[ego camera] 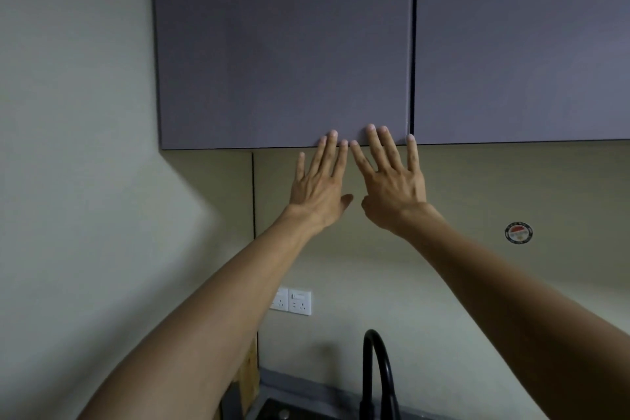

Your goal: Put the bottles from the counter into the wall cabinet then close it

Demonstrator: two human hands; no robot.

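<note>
Both hands are raised, flat and empty, fingers spread: the left hand point(318, 186) and right hand point(392, 186) lie side by side with fingertips on the bottom edge of the shut cabinet door point(283, 44); no bottles show; a black tap point(376, 375) stands below

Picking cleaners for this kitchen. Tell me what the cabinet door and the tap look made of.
Cabinet door: likely laminate or painted board, matte grey-purple; flat, no grain, no glare. Both hands lie flat at its lower edge. Tap: probably metal with a black coating; thin curved tube with a faint sheen.
</note>
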